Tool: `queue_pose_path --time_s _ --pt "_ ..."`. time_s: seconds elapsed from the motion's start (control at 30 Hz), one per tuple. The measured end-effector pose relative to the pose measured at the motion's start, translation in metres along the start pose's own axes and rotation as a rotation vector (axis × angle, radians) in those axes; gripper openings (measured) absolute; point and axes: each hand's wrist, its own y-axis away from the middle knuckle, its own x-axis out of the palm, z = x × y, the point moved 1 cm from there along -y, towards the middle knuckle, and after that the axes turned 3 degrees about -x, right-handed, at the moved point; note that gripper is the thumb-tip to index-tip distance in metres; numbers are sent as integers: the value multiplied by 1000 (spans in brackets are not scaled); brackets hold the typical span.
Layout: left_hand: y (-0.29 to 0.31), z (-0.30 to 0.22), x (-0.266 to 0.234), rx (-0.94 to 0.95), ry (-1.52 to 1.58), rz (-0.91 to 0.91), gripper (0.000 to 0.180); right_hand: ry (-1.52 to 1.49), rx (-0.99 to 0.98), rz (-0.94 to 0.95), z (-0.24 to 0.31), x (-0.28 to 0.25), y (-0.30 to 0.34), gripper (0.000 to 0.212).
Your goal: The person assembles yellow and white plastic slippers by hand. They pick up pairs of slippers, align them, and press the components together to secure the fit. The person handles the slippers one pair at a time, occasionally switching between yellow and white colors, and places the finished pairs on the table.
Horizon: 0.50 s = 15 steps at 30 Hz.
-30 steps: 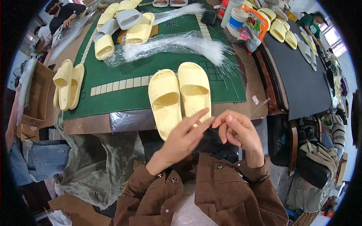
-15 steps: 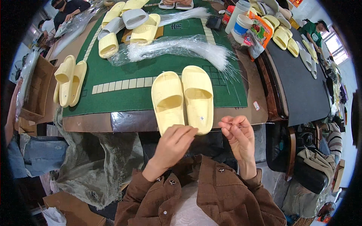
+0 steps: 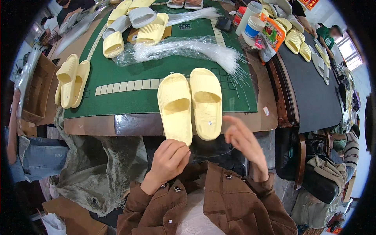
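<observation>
Side by side on the table's near edge lie two pale yellow slide slippers, the left one (image 3: 174, 105) and the right one (image 3: 206, 102), heels toward me. My left hand (image 3: 166, 161) is closed at the heel of the left slipper, its curled fingers covering part of that edge. Just right of the right slipper's heel is my right hand (image 3: 246, 141), blurred by motion, forefinger stretched out and nothing visible in its fingers. A thin clear strand (image 3: 211, 156) curves below the slippers between my hands; its ends are hard to make out.
Beyond the slippers a bundle of clear plastic strands (image 3: 188, 50) lies in film on the green mat (image 3: 133, 105). More yellow slippers (image 3: 73, 82) rest at left; yellow and grey ones (image 3: 141, 18) lie farther back. A white cup (image 3: 252, 28) stands right. Other people work around.
My left hand has shifted left and down, from between the heels to the left slipper's heel. My right hand has opened from a pinch on a thin strand and moved slightly left.
</observation>
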Motion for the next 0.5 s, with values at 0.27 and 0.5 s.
queue_pose_path --time_s 0.27,0.5 --pt "-9 19 25 -437 255 -4 8 259 -47 -44 -2 29 -29 55" --pt "-37 45 33 -471 170 13 12 221 -19 -29 13 30 -46 51"
